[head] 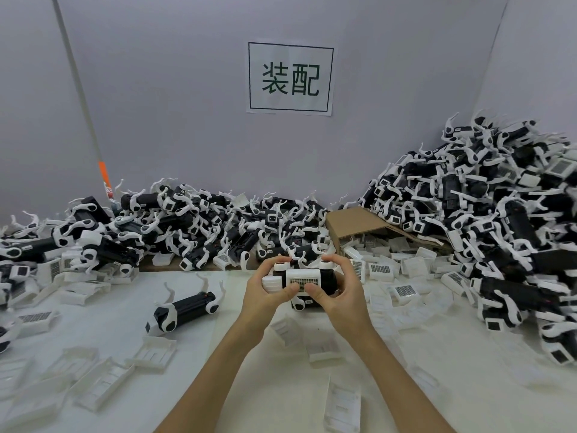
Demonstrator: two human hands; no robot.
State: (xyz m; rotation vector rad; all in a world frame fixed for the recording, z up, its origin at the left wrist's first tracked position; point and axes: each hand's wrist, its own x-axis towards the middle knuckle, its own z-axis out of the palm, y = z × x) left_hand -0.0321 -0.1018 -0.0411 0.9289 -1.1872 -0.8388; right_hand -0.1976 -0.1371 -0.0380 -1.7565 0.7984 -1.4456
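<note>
Clock read from the left hand and right hand, both gripping one unit at mid-table.
12 o'clock: back pile of units began just beyond the fingers, white legs sticking up. The wall shut the way behind it.
1 o'clock: torn cardboard box, near.
2–4 o'clock: tall heap. Its loose covers spilled to just beside the right hand.
9 o'clock: lone unit lay across the path, well apart.
7–8 o'clock: clear trays littered the surface.
Open room: bare table from the lone unit to the left forearm, and at 6 o'clock between the forearms.
</note>
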